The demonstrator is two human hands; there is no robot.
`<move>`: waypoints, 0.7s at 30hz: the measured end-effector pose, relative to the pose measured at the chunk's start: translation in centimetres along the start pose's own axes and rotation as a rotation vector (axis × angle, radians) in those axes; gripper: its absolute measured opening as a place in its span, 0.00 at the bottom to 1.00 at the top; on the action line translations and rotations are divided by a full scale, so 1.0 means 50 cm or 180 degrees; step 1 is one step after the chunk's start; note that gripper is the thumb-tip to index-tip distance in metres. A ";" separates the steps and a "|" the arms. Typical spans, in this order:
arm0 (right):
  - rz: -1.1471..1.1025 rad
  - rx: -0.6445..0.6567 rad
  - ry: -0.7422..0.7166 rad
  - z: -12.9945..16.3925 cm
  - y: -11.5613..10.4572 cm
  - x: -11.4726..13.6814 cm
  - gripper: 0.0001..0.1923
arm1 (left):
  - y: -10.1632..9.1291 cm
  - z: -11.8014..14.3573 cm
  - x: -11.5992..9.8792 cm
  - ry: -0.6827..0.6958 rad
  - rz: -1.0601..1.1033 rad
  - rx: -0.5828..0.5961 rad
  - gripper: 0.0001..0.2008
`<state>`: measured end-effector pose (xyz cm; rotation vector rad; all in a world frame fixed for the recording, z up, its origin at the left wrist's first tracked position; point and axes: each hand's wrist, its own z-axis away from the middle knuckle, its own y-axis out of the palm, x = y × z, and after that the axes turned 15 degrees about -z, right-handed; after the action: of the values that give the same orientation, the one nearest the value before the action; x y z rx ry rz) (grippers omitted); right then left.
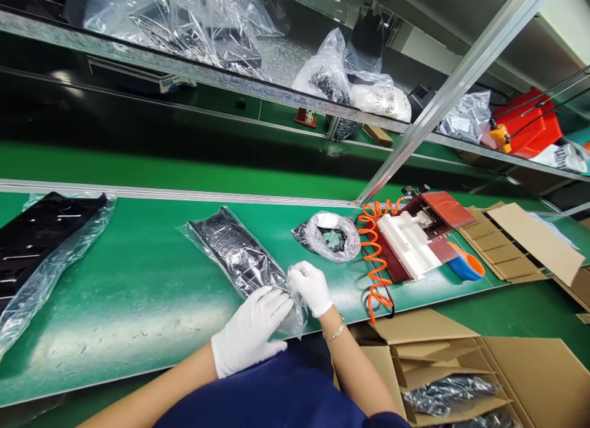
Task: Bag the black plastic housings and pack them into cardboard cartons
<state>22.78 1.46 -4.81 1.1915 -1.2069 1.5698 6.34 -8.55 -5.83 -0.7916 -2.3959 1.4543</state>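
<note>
A long black plastic part (pixel 237 246) lies on the green table inside a clear plastic bag (pixel 295 320), slanting toward me. My left hand (pixel 252 331), in a white glove, rests with its fingers stretched out over the near end of the bag. Beside it my gloved right hand (pixel 311 286) has its fingers closed at the bag's right edge, seemingly pinching the film; the fingertips are partly hidden. At the far left lies another black plastic part (pixel 41 234) on or in clear film.
Right of the bag lie a round bagged bundle (pixel 338 236), a coiled orange air hose (pixel 377 262) and a red-and-white fixture (pixel 412 240). An open cardboard box (pixel 437 354) with dividers stands below the table edge. A metal shelf (pixel 258 83) with bagged parts runs overhead.
</note>
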 end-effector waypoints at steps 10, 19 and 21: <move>0.0430 0.1259 0.0439 -0.073 0.038 0.012 0.04 | 0.050 0.010 0.028 0.0057 0.0058 0.0822 0.16; -0.1006 0.1129 0.0144 0.005 -0.014 0.008 0.19 | -0.132 0.029 0.072 -0.0685 0.1370 0.0460 0.16; -0.1286 0.0788 0.0057 0.036 -0.035 0.013 0.20 | -0.169 0.058 0.080 -0.0902 0.1138 0.0487 0.18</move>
<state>24.64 0.10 -3.62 1.4706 -0.7136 1.4409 -1.07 -11.56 -0.19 -1.0822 -2.3848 1.9811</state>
